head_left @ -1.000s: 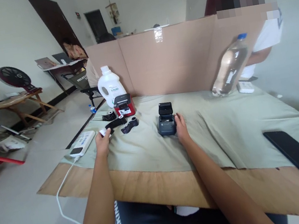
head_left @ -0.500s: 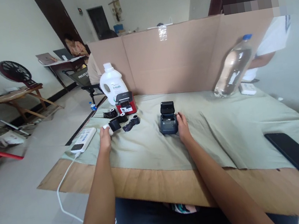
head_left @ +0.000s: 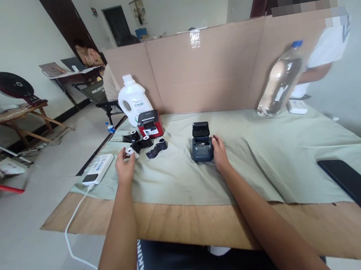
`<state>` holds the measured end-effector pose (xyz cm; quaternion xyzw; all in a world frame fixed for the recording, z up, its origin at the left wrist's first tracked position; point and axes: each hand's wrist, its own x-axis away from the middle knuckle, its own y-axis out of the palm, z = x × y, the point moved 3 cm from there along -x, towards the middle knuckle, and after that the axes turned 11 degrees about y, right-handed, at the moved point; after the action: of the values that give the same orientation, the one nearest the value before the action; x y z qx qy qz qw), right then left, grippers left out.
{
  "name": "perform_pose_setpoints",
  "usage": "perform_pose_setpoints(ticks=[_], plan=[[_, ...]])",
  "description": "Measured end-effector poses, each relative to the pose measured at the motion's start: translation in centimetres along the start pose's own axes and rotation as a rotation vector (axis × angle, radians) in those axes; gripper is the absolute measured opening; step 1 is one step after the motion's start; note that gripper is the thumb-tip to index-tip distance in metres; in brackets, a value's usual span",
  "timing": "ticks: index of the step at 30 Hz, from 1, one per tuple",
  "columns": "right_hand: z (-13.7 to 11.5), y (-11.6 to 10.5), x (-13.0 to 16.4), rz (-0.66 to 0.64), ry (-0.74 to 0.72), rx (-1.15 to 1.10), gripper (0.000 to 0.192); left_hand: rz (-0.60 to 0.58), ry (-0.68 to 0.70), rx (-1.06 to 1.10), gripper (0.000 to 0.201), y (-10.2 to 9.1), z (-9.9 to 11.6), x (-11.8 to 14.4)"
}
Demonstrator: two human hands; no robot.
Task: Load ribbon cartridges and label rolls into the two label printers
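My left hand (head_left: 125,165) is at a small white paper roll (head_left: 130,151), with its fingers spread apart around the near side. Several black ribbon-like rolls lie just beyond it, one a loose black roll (head_left: 158,148) with its end unwound. Against the right side of a small dark thermal printer (head_left: 202,151) my right hand (head_left: 219,150) is closed, its fingers along the casing. The printer stands on the cloth with its lid (head_left: 200,129) raised. Behind the rolls sits a red and black box-shaped device (head_left: 150,124).
A white jug (head_left: 134,99) stands by the cardboard screen (head_left: 205,72). At left lies a white power strip (head_left: 98,169) with a cable. A clear bottle (head_left: 280,80) leans at back right, near a person in white (head_left: 329,49). A black phone (head_left: 360,186) lies at front right.
My left hand has shifted slightly left and its fingers have spread from a pinch on the white roll, which now shows its round end. My right hand stays at the printer.
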<state>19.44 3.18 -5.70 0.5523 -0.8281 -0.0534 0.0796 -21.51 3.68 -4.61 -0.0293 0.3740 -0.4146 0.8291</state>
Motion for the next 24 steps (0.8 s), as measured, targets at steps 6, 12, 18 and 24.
perform_pose_setpoints(ticks=[6,12,18,24], plan=[[-0.1,0.1,0.0,-0.001,-0.012,0.009,0.064,-0.096,0.082,0.030,0.058,0.5,0.5,0.3],[-0.1,0.0,0.0,0.003,-0.008,0.014,0.061,-0.220,0.123,-0.082,0.060,1.2,0.1,0.4],[0.1,0.0,-0.1,0.004,-0.005,0.020,0.063,-0.215,0.124,-0.098,0.068,0.7,0.7,0.6],[-0.1,0.0,0.0,0.014,-0.015,0.050,0.058,-0.012,0.093,-0.110,0.058,0.0,1.7,0.1]])
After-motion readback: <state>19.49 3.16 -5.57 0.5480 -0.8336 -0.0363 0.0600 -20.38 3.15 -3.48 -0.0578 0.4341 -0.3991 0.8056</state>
